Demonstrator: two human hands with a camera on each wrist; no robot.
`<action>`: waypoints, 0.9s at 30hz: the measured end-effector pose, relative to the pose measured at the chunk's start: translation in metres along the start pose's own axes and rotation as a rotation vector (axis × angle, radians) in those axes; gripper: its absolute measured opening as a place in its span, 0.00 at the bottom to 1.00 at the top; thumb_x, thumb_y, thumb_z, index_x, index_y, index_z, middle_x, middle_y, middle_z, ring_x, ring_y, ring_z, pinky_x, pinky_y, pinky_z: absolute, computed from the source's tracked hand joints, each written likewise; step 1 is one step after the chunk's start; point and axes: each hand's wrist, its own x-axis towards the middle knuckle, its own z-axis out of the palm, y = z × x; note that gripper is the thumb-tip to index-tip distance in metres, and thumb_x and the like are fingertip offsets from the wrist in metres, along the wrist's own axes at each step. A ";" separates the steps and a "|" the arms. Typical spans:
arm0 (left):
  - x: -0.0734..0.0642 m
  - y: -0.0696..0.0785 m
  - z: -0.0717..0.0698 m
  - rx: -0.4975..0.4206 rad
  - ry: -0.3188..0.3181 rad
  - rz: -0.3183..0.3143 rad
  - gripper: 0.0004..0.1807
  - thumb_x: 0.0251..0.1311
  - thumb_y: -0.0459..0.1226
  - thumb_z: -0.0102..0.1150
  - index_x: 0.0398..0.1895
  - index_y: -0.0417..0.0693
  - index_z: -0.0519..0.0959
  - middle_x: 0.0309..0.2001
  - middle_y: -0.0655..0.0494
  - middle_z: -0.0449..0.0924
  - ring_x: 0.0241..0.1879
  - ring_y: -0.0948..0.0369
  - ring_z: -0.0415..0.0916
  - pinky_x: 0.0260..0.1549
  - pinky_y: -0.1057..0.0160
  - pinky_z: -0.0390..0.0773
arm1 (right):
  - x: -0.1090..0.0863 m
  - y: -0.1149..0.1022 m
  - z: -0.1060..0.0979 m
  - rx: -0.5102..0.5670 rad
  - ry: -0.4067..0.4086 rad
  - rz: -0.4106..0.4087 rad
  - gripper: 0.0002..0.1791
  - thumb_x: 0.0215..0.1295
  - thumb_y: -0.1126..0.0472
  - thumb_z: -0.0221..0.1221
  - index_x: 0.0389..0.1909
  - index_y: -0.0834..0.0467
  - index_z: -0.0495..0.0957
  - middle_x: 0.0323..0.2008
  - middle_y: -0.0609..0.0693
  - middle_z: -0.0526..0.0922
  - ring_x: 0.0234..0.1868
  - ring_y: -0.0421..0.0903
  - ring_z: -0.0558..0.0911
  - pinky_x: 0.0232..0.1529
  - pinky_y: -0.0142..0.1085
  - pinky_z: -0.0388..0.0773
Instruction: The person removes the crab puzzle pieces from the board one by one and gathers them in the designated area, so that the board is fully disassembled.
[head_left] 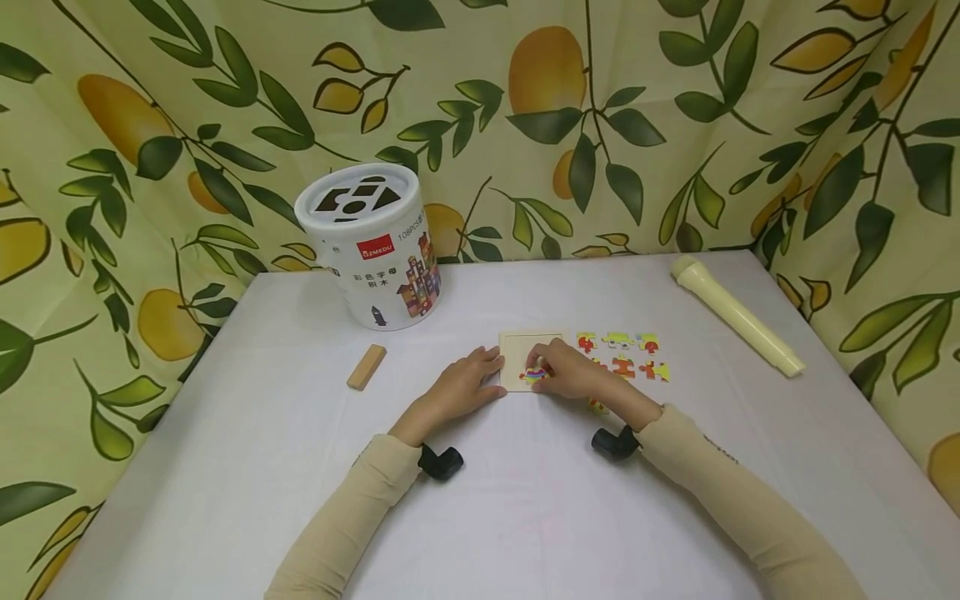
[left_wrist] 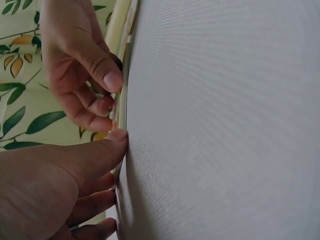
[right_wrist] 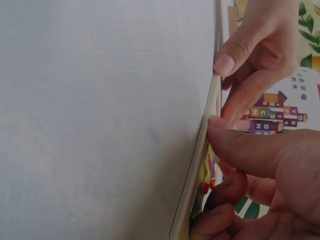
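A square wooden puzzle tray (head_left: 513,342) lies flat on the table in the head view. My left hand (head_left: 467,383) rests against its left side, thumb at the near corner and fingers along the edge. Over the tray, my right hand (head_left: 570,371) pinches a rainbow-striped puzzle piece (head_left: 534,374) between thumb and fingers. Whether the piece lies flat on the tray cannot be told. In the right wrist view, colours of the puzzle piece (right_wrist: 212,167) show behind the right thumb. More jigsaw pieces (head_left: 622,365) lie right of the tray, some partly hidden by the right hand.
A white lidded bucket (head_left: 375,250) with shaped holes in its lid stands at the back left. A small wooden block (head_left: 367,367) lies in front of it. Toward the right edge is a cream microphone-shaped object (head_left: 738,317). A patterned curtain (head_left: 480,125) hangs behind the table.
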 end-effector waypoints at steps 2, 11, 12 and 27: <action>0.000 0.000 0.000 0.001 -0.002 0.001 0.30 0.60 0.45 0.57 0.63 0.40 0.66 0.67 0.47 0.61 0.67 0.46 0.55 0.61 0.46 0.63 | 0.000 0.000 -0.001 0.009 0.010 -0.016 0.16 0.54 0.62 0.64 0.42 0.58 0.71 0.28 0.53 0.68 0.32 0.46 0.65 0.31 0.32 0.61; 0.000 0.000 0.000 0.013 -0.004 -0.010 0.30 0.59 0.45 0.57 0.63 0.41 0.66 0.67 0.48 0.61 0.67 0.46 0.56 0.60 0.45 0.63 | -0.002 0.004 -0.002 0.056 0.053 -0.057 0.13 0.54 0.66 0.63 0.41 0.56 0.75 0.29 0.53 0.73 0.31 0.45 0.68 0.31 0.32 0.65; 0.001 0.000 0.000 0.017 -0.005 -0.010 0.30 0.59 0.45 0.57 0.63 0.41 0.66 0.67 0.48 0.61 0.67 0.47 0.56 0.61 0.45 0.63 | -0.002 0.006 -0.004 0.069 0.059 -0.051 0.12 0.55 0.66 0.62 0.41 0.56 0.76 0.29 0.53 0.74 0.31 0.44 0.69 0.31 0.32 0.66; 0.002 0.000 0.000 0.023 -0.016 -0.024 0.30 0.60 0.45 0.56 0.63 0.41 0.66 0.68 0.49 0.60 0.68 0.47 0.55 0.62 0.46 0.62 | -0.002 0.026 -0.026 0.361 0.052 0.216 0.08 0.61 0.61 0.59 0.39 0.56 0.84 0.42 0.52 0.84 0.36 0.44 0.76 0.39 0.33 0.74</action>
